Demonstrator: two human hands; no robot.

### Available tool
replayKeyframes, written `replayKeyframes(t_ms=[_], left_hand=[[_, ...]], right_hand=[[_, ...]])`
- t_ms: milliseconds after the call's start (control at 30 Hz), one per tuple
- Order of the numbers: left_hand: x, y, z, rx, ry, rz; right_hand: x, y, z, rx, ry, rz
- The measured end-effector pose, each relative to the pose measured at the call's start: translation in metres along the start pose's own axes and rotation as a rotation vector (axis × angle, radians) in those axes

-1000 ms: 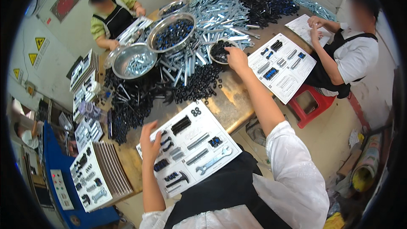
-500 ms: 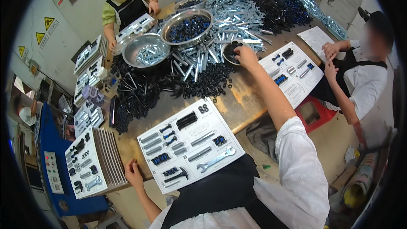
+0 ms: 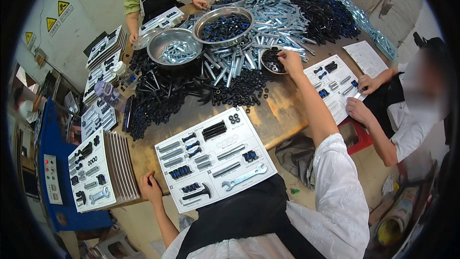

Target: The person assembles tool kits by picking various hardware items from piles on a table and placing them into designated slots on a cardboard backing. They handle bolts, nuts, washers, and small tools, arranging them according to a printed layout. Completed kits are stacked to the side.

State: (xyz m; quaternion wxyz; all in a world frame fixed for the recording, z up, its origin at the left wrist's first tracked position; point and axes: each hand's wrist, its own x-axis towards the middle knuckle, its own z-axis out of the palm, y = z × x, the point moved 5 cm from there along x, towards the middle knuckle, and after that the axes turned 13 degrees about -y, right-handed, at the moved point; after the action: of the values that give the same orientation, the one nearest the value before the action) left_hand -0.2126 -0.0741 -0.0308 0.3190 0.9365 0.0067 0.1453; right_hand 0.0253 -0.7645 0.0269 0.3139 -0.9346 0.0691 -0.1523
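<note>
The bowl (image 3: 266, 69), at one o'clock from the board (image 3: 252, 135), likely keeps its small black parts (image 3: 272, 54) gathered. The right hand (image 3: 290, 62) dips bent fingers there; I cannot tell whether they grip anything. The board overhangs the table (image 3: 283, 97), probably for closeness. At its eight o'clock, the left hand (image 3: 151, 188) is loosely curled, contents hidden.
</note>
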Motion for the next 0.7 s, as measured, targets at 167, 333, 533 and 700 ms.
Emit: replayKeyframes(t_ms=[167,333,533,700], left_hand=[[-0.003,-0.007,0.0,0.034,0.037,0.028],[-0.003,0.0,0.001,0.045,0.037,0.019],[-0.001,0.011,-0.002,0.038,0.041,0.021],[-0.004,0.01,-0.003,0.068,0.072,0.018]], right_hand=[[-0.052,-0.078,0.013,0.423,-0.168,-0.05],[-0.17,-0.164,0.109,0.637,-0.698,-0.131],[-0.21,-0.193,0.146,0.415,-0.817,-0.231],[-0.206,-0.192,0.133,0.305,-0.796,-0.218]])
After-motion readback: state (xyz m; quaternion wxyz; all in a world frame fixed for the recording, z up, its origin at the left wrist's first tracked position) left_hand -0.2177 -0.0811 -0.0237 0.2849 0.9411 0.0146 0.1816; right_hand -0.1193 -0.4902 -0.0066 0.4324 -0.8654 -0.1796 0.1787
